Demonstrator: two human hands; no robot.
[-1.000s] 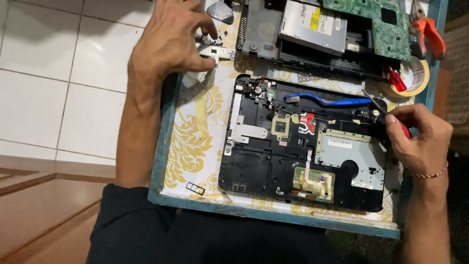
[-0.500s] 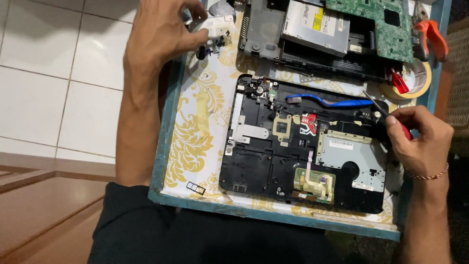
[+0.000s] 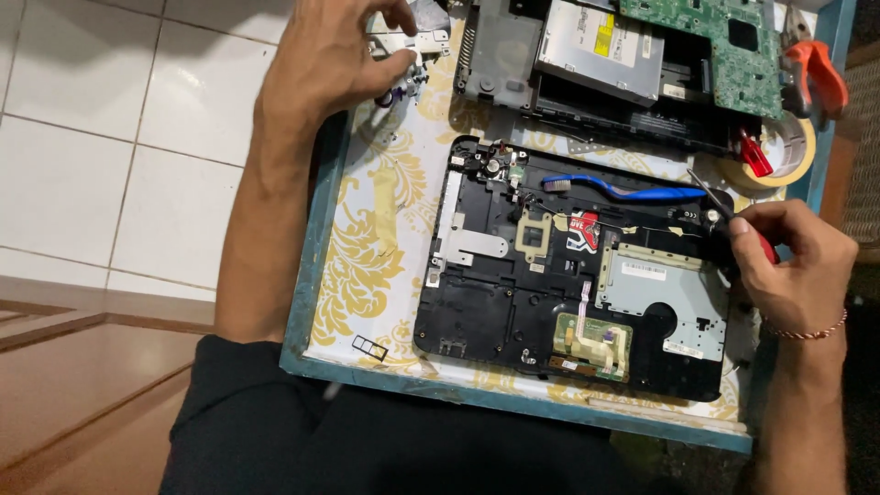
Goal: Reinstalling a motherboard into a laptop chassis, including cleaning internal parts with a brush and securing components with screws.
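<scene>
Left hand (image 3: 335, 64) reaches to the far corner of the bench (image 3: 316, 266), its thumb and fingers pinched together on a small metal bracket (image 3: 396, 41) among loose bits there. Right hand (image 3: 793, 266) is clamped round a red-handled screwdriver (image 3: 733, 220), tip angled down at the right edge of the black laptop palmrest shell (image 3: 495, 312), which lies inside-up on the patterned cloth. A blue toothbrush (image 3: 623, 190) rests across it. To do this well, I judge: keep the driver seated square in the screw, press lightly, and park the freed bracket well apart from the shell so nothing rolls back in
</scene>
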